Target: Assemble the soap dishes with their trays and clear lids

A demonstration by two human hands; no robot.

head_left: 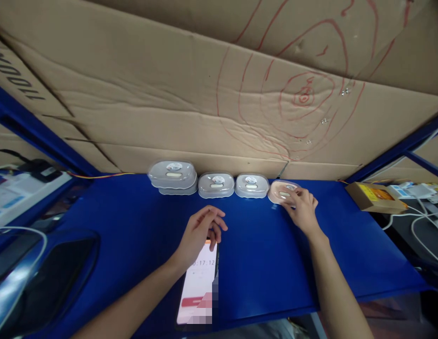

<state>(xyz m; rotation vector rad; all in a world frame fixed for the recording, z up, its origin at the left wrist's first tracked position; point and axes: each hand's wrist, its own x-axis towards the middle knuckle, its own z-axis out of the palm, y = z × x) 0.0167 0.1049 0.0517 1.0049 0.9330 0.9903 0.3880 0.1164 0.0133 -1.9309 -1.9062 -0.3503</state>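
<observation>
My right hand (302, 207) has its thumb at the front and its fingers on top of a pinkish oval plastic box (279, 193) with a clear lid, at the right end of a row. To its left stand two greyish boxes of the same shape, a middle one (252, 187) and another (216, 187). At the row's left end, one such box (172, 175) rests on top of another (178, 191). My left hand (204, 228) holds nothing, its fingers loosely bent and apart, over the top end of a phone (197, 282) showing a running timer.
A cardboard wall (151, 94) with red drawn rings rises behind the blue tabletop (261, 268). On the right are a small open carton (376, 197) and white cables (416, 216). A black flat pouch (59, 273) and a white cable lie at the left.
</observation>
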